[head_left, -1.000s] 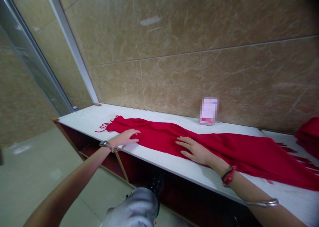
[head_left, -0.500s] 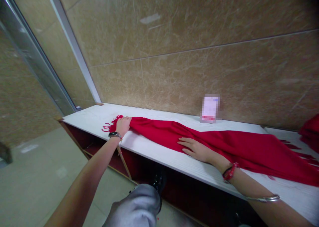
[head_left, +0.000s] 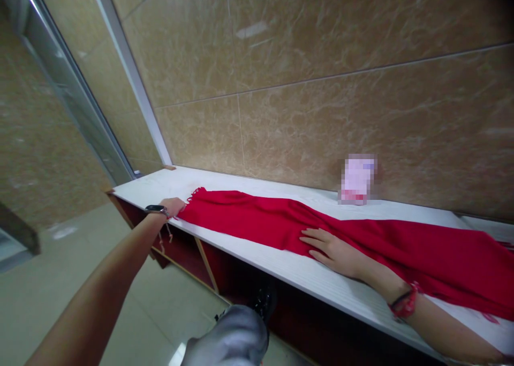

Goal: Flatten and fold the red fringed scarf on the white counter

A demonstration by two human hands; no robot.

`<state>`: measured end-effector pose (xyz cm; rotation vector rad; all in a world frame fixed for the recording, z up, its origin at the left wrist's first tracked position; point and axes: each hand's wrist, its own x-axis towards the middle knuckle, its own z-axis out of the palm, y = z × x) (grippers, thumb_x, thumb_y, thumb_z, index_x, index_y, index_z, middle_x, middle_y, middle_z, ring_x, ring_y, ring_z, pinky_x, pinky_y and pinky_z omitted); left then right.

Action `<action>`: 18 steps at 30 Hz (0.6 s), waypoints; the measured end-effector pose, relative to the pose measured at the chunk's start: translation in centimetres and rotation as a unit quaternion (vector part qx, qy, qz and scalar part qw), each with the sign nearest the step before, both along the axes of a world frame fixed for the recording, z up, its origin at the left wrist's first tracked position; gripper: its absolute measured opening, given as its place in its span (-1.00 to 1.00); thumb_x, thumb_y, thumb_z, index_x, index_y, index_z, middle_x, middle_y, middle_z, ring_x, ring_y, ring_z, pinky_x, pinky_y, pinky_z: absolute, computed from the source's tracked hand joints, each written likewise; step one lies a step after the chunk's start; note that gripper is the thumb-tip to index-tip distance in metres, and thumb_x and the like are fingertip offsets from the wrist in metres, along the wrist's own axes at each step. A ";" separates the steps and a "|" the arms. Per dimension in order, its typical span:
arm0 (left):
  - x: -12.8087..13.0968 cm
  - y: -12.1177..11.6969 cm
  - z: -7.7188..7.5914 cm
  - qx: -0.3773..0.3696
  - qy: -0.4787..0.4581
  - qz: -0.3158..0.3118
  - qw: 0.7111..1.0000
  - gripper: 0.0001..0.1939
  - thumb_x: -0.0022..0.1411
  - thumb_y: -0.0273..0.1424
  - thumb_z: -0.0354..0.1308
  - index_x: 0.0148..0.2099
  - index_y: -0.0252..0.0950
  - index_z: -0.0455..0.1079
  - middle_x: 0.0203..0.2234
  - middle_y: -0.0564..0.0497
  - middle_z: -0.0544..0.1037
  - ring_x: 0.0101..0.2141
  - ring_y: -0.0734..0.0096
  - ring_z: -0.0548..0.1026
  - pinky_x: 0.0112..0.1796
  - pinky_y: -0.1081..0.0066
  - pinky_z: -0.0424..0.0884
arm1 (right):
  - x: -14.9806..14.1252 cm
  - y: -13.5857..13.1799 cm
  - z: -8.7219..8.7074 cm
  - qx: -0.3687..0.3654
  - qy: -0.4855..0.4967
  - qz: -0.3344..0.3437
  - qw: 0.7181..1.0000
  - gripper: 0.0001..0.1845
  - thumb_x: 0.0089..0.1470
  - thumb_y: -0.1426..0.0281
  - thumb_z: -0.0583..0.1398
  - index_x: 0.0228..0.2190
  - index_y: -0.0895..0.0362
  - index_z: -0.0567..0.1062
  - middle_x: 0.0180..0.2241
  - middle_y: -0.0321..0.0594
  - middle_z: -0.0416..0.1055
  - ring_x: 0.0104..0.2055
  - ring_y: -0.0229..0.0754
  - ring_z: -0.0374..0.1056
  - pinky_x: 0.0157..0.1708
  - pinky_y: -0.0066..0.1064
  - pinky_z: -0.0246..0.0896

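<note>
A long red scarf (head_left: pixel 249 216) with a fringed end lies lengthwise along the white top of a low cabinet. At its left end, my left hand (head_left: pixel 173 206) is closed on the fringed near corner, by the front edge; its fingertips are partly hidden. My right hand (head_left: pixel 331 251) rests palm down on the middle of the scarf, fingers stretched out and slightly apart. Under that hand the cloth is mostly smooth, with soft folds running toward the right.
The white cabinet top (head_left: pixel 241 241) backs onto a brown tiled wall (head_left: pixel 281 130). A blurred pink-and-white packet (head_left: pixel 357 179) stands against the wall. Dark open shelves (head_left: pixel 187 261) lie below the front edge, and my knee (head_left: pixel 233 334) is close to them.
My left hand has moved from the top of the scarf's left end to its near corner. That end now lies wider and flatter. My right hand stays on the cloth.
</note>
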<state>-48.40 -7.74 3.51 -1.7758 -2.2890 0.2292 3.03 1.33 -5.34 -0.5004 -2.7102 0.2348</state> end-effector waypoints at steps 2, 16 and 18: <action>0.5 0.2 -0.4 0.000 0.024 0.033 0.999 -0.84 0.04 -0.59 0.02 -0.47 -0.40 0.41 -0.51 -0.13 0.48 -0.35 0.24 0.45 -0.29 0.27 0.32 | -0.1 0.0 0.4 0.017 0.016 0.005 1.000 -0.60 0.15 0.26 0.00 -0.01 0.06 0.36 0.09 -0.13 0.22 0.16 -0.06 0.05 0.14 -0.09 -0.03; 10.7 11.9 -2.3 0.010 -0.035 -0.151 0.988 -0.56 0.19 -0.46 -0.05 0.14 -0.31 0.18 0.13 -0.19 0.19 0.12 0.22 0.14 0.02 0.28 0.17 | -4.0 8.1 4.7 -0.081 -0.124 -0.318 0.936 -0.72 -0.07 0.50 0.11 -0.27 0.28 0.49 -0.28 0.04 0.47 -0.20 -0.05 0.38 -0.23 -0.37 0.21; 11.1 12.9 -2.4 -0.033 -0.050 -0.163 0.985 -0.55 0.13 -0.45 0.02 0.10 -0.33 0.24 0.03 -0.19 0.33 0.02 0.22 0.28 -0.04 0.33 0.22 | -3.9 8.1 5.4 -0.077 -0.120 -0.310 0.940 -0.76 -0.09 0.54 0.10 -0.34 0.22 0.51 -0.32 -0.06 0.48 -0.23 -0.11 0.38 -0.25 -0.43 0.20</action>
